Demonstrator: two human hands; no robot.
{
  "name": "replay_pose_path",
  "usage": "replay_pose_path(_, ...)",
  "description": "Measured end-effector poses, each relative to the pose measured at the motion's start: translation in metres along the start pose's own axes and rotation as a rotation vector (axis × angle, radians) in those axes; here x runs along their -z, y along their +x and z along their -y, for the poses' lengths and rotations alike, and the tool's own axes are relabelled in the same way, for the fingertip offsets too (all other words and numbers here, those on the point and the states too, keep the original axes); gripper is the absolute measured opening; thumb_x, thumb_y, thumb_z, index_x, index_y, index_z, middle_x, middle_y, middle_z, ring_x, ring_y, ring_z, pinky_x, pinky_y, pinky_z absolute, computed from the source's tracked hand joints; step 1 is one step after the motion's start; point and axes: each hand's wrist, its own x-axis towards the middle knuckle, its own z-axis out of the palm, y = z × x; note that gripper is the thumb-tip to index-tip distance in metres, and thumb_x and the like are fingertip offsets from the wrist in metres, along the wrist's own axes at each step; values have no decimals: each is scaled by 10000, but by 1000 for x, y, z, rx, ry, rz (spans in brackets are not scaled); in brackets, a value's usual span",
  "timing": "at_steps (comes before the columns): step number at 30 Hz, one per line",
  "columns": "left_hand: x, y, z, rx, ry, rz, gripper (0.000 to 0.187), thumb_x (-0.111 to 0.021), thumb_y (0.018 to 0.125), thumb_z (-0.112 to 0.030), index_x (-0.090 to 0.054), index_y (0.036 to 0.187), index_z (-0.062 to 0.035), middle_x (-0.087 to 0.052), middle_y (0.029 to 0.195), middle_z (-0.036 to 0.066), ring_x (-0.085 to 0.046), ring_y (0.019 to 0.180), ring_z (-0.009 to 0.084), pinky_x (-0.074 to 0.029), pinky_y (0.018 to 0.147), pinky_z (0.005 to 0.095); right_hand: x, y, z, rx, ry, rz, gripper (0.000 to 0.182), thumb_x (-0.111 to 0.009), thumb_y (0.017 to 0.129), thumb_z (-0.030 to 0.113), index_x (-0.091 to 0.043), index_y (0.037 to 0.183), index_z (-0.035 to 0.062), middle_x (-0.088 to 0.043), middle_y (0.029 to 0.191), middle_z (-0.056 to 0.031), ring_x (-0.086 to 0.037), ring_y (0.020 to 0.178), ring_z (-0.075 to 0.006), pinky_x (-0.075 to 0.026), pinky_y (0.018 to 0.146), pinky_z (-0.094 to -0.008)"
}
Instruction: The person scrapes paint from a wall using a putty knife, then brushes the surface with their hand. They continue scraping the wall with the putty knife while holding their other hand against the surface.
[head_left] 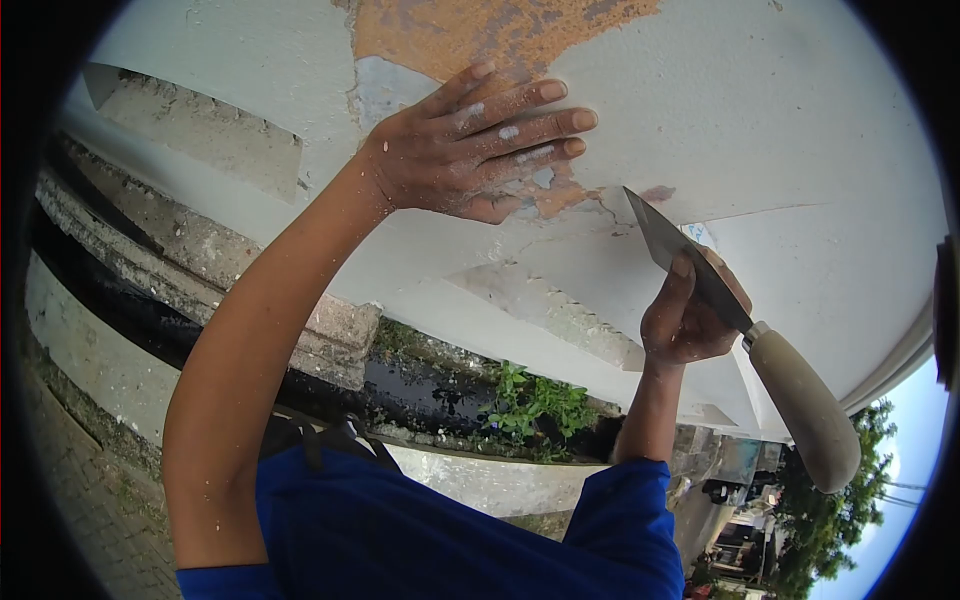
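My left hand (470,150) lies spread on the white wall (700,110), with white specks on its fingers. Just above it is an orange-brown patch (480,35) of bare wall, and chipped paint with a crack (560,195) shows beside the fingertips. My right hand (695,315) is wrapped round the metal blade of a scraper (805,400), its thumb on the blade's face. The scraper's pale handle points down and right, and the blade's tip is near the crack.
Below the wall runs a dark drain (425,390) with a concrete edge and a green plant (535,410). Paving (75,480) lies at the lower left. A street with trees (835,500) shows at the lower right.
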Motion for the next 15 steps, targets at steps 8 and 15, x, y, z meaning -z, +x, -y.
replay_pose_path(8, 0, 1, 0, 1, -22, 7, 579, -425, 691, -653, -451, 1177, -338, -338, 1309, -112, -243, 1243, 130, -58, 1079, 397, 3, -4, -1, -64, -32, 95, 219, -552, 775, -29, -436, 960, -54, -572, 848, -166, -569, 737, -163, -468, 655, -253)
replay_pose_path(15, 0, 2, 3, -2, -12, 6, 595, -408, 693, -664, -444, 1186, -333, -333, 1312, -110, -246, 1243, 133, -62, 1077, 402, -4, -2, -2, -92, 136, -9, 259, -561, 746, -70, -434, 970, -49, -580, 822, -186, -586, 704, -194, -477, 616, -285)
